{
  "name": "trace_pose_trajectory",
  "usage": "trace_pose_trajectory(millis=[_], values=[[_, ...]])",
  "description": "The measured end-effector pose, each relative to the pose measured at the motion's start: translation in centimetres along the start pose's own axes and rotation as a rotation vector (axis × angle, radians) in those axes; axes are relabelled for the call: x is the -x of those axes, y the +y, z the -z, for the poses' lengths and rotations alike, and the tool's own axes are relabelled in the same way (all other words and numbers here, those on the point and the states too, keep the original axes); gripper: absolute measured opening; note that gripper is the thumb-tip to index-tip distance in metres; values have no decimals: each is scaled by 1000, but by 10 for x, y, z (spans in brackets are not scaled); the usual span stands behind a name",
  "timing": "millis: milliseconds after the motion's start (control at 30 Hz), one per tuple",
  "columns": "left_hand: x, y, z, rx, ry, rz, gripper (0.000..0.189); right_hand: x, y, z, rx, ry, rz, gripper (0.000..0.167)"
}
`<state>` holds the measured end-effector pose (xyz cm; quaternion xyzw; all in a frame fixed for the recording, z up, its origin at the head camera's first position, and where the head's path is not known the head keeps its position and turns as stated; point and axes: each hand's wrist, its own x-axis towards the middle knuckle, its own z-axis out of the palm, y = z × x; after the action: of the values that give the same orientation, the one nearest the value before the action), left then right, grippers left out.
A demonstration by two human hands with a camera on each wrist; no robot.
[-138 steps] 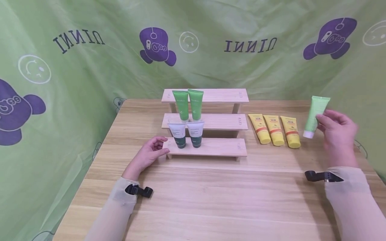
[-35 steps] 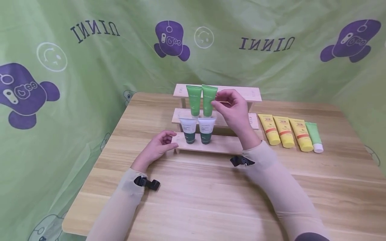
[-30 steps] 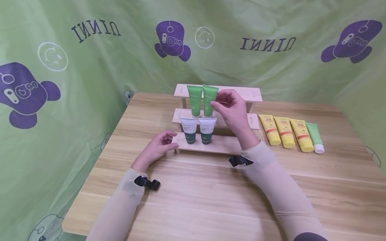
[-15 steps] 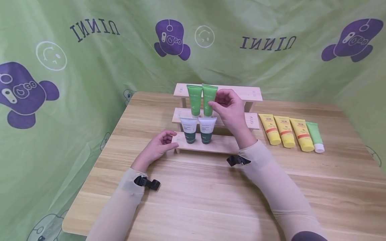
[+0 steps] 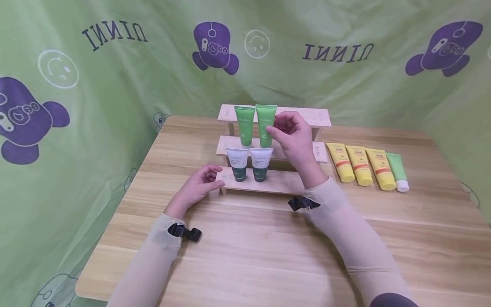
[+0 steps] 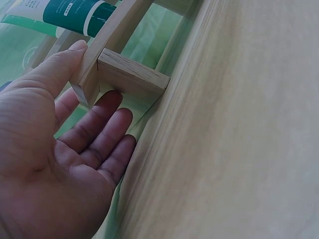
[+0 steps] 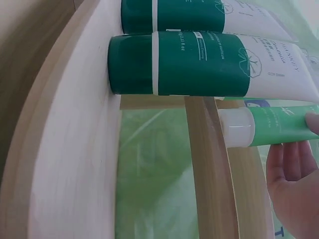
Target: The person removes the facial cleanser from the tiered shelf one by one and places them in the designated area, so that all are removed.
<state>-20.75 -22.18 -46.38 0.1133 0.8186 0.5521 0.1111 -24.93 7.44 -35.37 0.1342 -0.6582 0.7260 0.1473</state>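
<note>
On the middle step of a three-tier wooden display stand, two green squeeze tubes stand cap down. My right hand pinches the right green tube between thumb and fingers; its white cap is at the middle board in the right wrist view. The left green tube stands close beside it. On the lowest step are two white-and-dark-green tubes, a left one and a right one. My left hand grips the lowest step's left end, thumb on the board and fingers curled below by its leg.
Right of the stand, three yellow tubes lie in a row on the wooden table. A light green tube with a white cap lies beside the last one. A green printed cloth hangs behind and at the sides.
The light green tube went from my right hand onto the table beside the yellow ones. My right hand moved left to the right green tube, which now stands slightly straighter. My left hand stayed.
</note>
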Motion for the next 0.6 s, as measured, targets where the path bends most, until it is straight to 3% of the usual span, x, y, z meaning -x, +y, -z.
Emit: trace_pose_trajectory(millis=[100,333,600], values=[[0,3,0,-9,-7,11,48,1,-2,2,-1,-4,1,29],[11,31,-1,-26,-9,-1,45,2,-7,12,-16,5,15,29],[11,31,-1,-4,-11,-15,45,4,-13,30,-99,20,9,29]])
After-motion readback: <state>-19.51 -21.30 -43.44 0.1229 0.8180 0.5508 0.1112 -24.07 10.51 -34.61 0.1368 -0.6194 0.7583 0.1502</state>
